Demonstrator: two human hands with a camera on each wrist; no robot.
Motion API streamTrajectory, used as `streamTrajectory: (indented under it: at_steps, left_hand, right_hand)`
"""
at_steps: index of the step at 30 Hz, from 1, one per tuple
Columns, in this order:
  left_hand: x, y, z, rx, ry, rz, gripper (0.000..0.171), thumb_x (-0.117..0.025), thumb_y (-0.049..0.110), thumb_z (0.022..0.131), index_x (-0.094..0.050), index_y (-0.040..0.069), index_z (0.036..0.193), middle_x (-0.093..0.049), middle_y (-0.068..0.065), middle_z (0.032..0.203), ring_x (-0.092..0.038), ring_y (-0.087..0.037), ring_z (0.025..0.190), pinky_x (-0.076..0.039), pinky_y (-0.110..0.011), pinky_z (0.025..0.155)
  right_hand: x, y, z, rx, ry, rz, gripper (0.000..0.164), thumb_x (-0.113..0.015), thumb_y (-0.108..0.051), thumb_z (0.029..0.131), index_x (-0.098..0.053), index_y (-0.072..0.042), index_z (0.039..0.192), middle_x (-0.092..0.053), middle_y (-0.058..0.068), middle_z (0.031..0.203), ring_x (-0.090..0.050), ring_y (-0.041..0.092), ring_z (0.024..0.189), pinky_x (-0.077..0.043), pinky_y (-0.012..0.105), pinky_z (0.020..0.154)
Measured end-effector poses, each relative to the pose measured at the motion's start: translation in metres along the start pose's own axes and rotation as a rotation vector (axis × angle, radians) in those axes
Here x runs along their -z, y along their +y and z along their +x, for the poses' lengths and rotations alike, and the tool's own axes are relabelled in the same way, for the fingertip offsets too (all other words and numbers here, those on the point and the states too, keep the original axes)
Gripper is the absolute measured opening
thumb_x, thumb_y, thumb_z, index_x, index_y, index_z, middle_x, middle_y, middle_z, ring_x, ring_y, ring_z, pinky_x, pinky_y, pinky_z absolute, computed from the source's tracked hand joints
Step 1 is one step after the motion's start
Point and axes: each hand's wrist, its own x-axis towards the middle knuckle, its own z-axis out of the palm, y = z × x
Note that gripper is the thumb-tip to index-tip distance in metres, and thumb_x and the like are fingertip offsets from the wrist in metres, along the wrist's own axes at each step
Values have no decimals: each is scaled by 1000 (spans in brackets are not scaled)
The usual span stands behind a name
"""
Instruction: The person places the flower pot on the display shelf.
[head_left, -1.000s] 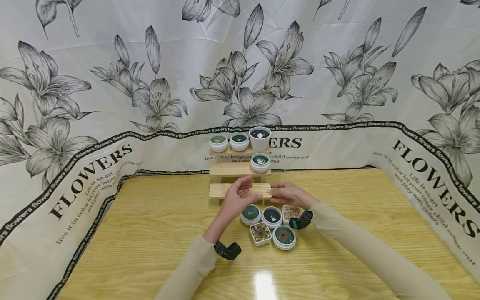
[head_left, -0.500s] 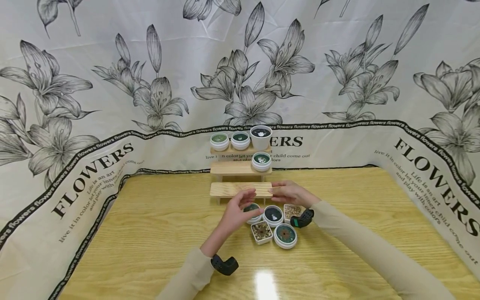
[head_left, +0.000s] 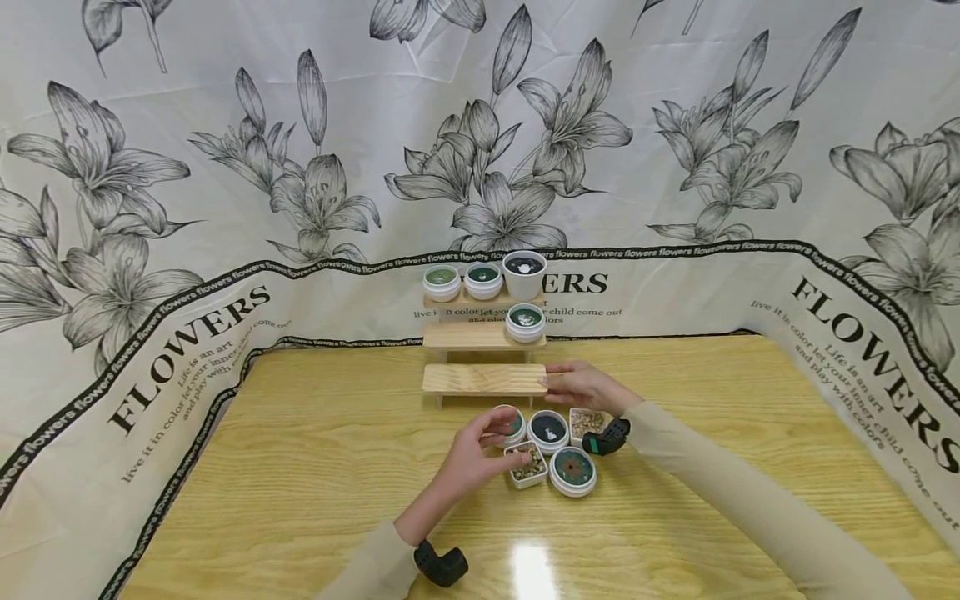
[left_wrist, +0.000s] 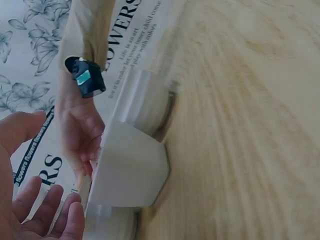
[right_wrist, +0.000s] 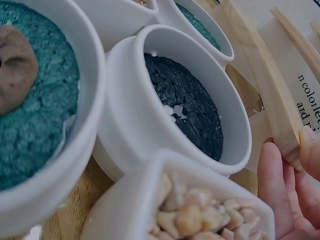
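Note:
My left hand [head_left: 467, 458] reaches over a white square pot [head_left: 531, 481] of pebbles, fingers spread and relaxed. In the left wrist view its fingers [left_wrist: 47, 212] hold nothing beside the square pot's wall [left_wrist: 132, 170]. My right hand [head_left: 585, 389] pinches the right end of the lowest wooden shelf [head_left: 483, 379]. The right wrist view shows that thumb [right_wrist: 311, 152] on the board's end, with fingers below. Close to this hand stand a round white pot [right_wrist: 125, 100] with dark filling and a square pot [right_wrist: 125, 205] of tan pebbles. A round pot with green filling [head_left: 573, 471] stands nearest the front.
Behind the lowest shelf, a middle shelf [head_left: 465, 337] bears one round green-filled pot [head_left: 525, 323]. On the top shelf are two low green pots and a taller dark-filled pot [head_left: 524, 287]. A flower-printed cloth [head_left: 337, 308] surrounds the wooden table [head_left: 315, 467] at back and sides.
My left hand has moved down from in front of the lowest shelf to over the square pebble pot. My right hand has stayed at the shelf's right end.

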Motion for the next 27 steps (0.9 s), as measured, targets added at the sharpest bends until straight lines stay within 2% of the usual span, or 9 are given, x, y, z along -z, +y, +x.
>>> streamTrajectory:
  at_steps: [13, 21, 27]
  left_hand:
    - [-5, -9, -16, 21, -13, 65, 62, -80, 12, 77, -53, -2, 131, -60, -17, 127, -56, -32, 117, -48, -42, 101]
    - [-13, -13, -20, 65, -36, 64, 64, -83, 9, 72, -55, -2, 129, -59, -17, 127, -57, -29, 116, -50, -28, 98]
    - [-19, -17, -23, 61, -58, 50, 68, -83, 5, 70, -53, -2, 130, -58, -18, 127, -61, -26, 110, -51, -23, 94]
  right_hand:
    - [2, 1, -2, 28, -46, 11, 60, -45, 1, 98, -13, 15, 147, -60, 1, 91, -65, 4, 76, -56, 18, 79]
    - [3, 3, -2, 30, -50, 22, 61, -45, 1, 98, -12, 15, 147, -59, 1, 91, -65, 4, 76, -56, 17, 79]
    - [3, 2, -2, 26, -53, 25, 60, -45, 1, 98, -13, 15, 146, -60, 1, 91, -65, 4, 76, -56, 18, 80]
